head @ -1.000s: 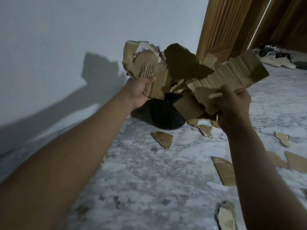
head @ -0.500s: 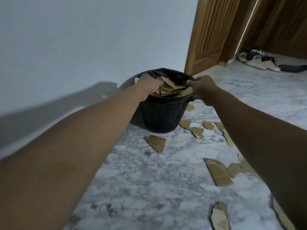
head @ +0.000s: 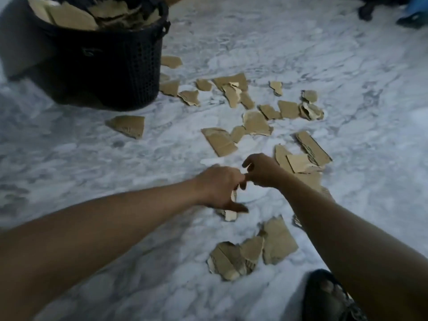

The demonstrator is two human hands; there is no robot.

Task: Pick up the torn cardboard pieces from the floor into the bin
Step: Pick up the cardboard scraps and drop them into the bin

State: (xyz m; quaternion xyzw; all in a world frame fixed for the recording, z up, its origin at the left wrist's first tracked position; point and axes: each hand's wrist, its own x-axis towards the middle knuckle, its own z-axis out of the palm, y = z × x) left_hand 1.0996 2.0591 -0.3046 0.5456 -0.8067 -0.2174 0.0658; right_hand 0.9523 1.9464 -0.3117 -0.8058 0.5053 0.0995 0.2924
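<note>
Marble floor (head: 92, 170) strewn with cardboard pieces (head: 220, 141) near the bin (head: 104, 66) — left grip (head: 220, 188) over a small scrap (head: 230, 215), hold unclear; right grip (head: 261, 170) loosely curled, empty. Better rake several together.

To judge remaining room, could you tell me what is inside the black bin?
Torn cardboard pieces fill the bin to its rim; whatever lies beneath them is hidden.

No text, label or number can be read — not anywhere here.

black perforated bin (head: 120, 66), tan torn cardboard pieces (head: 220, 141), white floor (head: 301, 54) veined grey like marble.
</note>
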